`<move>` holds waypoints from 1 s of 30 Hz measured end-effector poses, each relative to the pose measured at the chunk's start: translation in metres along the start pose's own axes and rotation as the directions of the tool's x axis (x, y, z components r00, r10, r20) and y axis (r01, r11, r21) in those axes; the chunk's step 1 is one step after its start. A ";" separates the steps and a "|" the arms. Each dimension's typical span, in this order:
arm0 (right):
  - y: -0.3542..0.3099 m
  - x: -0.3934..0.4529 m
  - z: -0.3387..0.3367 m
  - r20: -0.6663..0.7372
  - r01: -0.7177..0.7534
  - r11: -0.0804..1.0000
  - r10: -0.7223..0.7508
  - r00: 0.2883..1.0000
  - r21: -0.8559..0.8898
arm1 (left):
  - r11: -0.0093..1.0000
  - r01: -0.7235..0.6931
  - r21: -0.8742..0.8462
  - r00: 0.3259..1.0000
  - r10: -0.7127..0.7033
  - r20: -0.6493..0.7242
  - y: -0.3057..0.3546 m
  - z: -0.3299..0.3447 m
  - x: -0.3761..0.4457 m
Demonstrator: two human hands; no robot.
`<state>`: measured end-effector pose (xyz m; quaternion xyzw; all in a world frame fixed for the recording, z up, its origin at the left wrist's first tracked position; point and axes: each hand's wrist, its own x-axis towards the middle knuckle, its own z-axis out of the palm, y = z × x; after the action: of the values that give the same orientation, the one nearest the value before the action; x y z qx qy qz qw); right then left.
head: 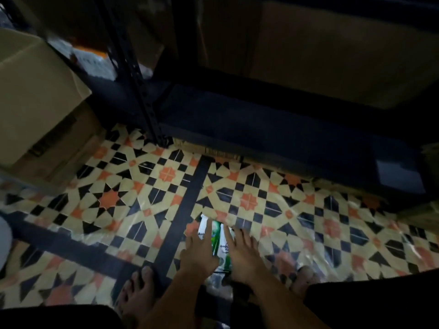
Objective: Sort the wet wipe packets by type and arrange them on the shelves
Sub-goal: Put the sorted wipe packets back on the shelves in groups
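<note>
Two green-and-white wet wipe packets (pixel 217 236) are pressed flat on the patterned floor (pixel 308 210) under the straight-fingered left hand (pixel 198 251) and right hand (pixel 242 252), seemingly for gathering toward the dark shelf (pixel 261 129).

Patterned tiled floor (pixel 273 193), wet wipe packets (pixel 217 236), cardboard boxes (pixel 35 103)

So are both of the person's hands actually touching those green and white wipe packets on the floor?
Touching. The head view shows the left hand and right hand laid with straight fingers over the wipe packets on the tiled floor.
</note>
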<state>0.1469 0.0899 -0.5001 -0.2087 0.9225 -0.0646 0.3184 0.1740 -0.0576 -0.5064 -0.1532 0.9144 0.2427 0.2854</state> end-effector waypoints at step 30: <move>0.031 -0.052 -0.171 -0.566 -0.004 0.999 0.030 0.824 0.046 | 0.908 -0.413 0.076 0.798 0.401 -0.449 0.119 -0.123 -0.030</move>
<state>0.0679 0.1383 -0.3437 -0.1651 0.9756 -0.1403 0.0352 0.0924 -0.0191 -0.3579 -0.0095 0.9636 0.2672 0.0025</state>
